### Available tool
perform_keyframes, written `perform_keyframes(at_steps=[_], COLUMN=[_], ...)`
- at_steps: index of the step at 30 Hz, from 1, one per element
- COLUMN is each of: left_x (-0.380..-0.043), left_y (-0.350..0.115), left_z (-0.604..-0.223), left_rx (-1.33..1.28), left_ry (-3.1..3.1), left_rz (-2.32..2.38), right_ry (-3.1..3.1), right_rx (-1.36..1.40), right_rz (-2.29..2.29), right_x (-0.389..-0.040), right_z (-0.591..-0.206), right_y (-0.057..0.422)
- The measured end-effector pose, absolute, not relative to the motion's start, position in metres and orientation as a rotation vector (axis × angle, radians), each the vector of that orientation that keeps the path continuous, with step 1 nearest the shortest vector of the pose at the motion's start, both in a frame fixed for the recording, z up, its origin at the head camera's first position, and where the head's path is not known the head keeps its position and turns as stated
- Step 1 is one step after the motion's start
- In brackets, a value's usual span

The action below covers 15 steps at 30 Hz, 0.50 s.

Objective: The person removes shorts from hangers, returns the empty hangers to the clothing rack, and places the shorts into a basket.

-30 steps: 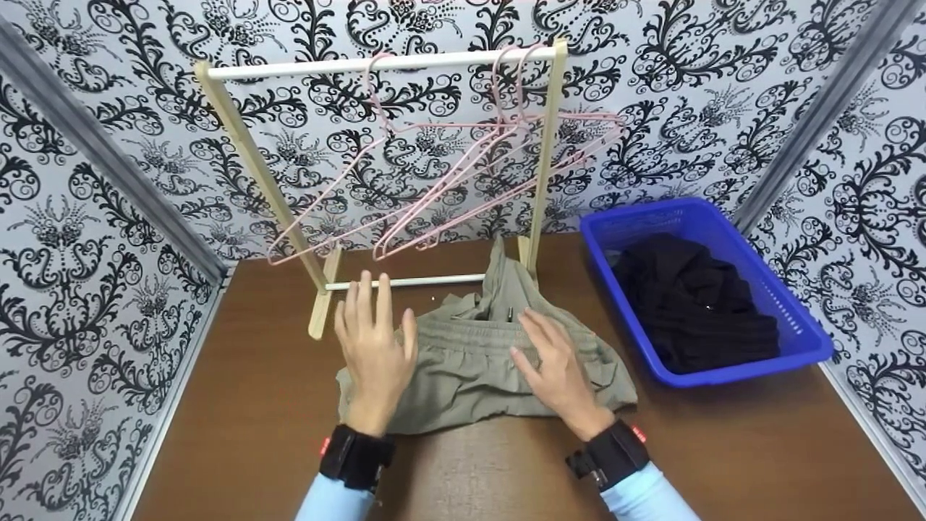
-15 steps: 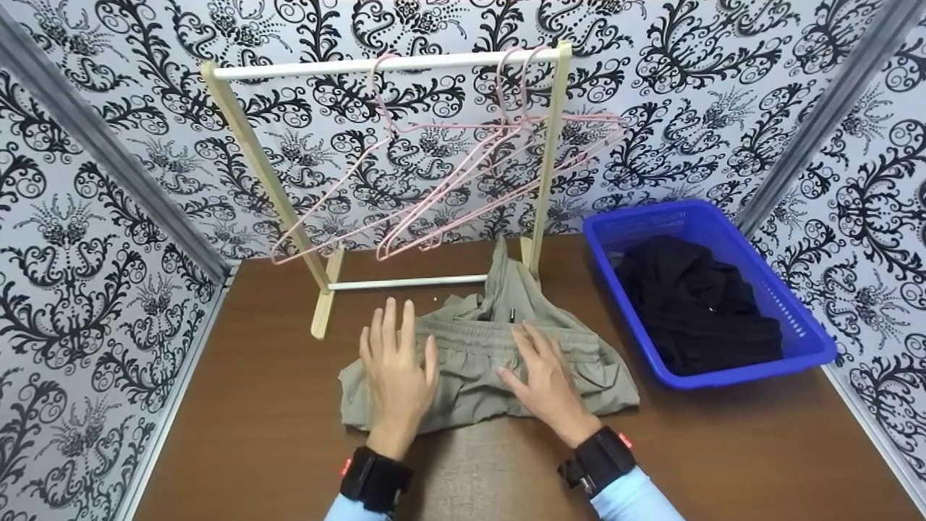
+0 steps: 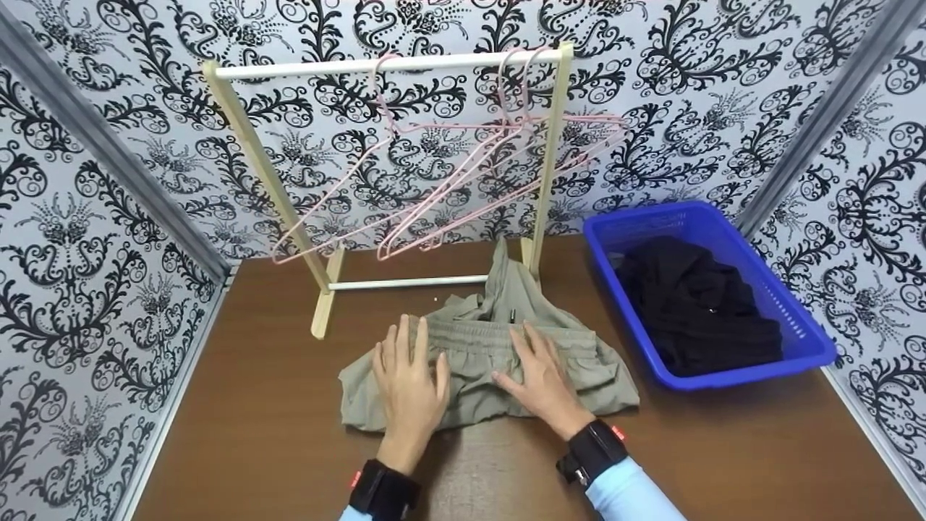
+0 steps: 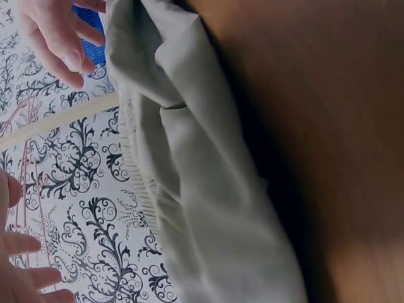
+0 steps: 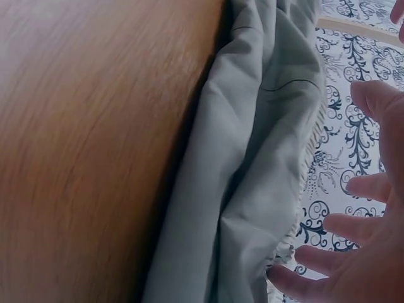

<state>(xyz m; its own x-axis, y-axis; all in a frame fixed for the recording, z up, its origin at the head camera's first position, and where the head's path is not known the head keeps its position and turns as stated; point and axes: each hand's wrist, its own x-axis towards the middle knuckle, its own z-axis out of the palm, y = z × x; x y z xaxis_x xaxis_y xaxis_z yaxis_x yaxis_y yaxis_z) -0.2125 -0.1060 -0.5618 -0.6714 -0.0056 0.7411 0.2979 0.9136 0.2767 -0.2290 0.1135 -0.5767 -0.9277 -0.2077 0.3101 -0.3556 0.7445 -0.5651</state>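
An olive-grey garment with a gathered elastic waistband (image 3: 477,362) lies crumpled on the brown table (image 3: 275,405). Over its left part is my left hand (image 3: 411,387), fingers straight and pointing toward the rack. My right hand (image 3: 544,378) is above the right part, thumb spread from the fingers. In the left wrist view a gap shows between the left hand (image 4: 25,265) and the cloth (image 4: 196,164). The right wrist view shows the right hand (image 5: 366,233) with spread fingers, grasping nothing; whether its fingertips touch the cloth (image 5: 252,158) I cannot tell.
Behind the garment stands a small wooden rack (image 3: 257,163) with a white top rail (image 3: 304,69). Several pink hangers (image 3: 434,195) hang from it, mostly toward the right. A blue basket (image 3: 629,311) with black clothing (image 3: 694,304) stands at the right. Patterned walls enclose the table.
My left hand has moved right and toward me, down over the garment. The right hand has shifted slightly left. The garment, hangers and basket stay as they were.
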Motion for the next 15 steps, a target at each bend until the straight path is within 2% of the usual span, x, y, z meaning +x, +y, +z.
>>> perform_keyframes(at_steps=[15], left_x=[-0.198], left_y=[-0.110], left_z=[-0.580], left_rx=[-0.196], left_ry=[-2.361], left_rz=[-0.505], right_ry=[-2.826], right_rx=[0.413], right_rz=[0.825], right_x=[-0.240], right_z=[-0.582], right_y=[0.111])
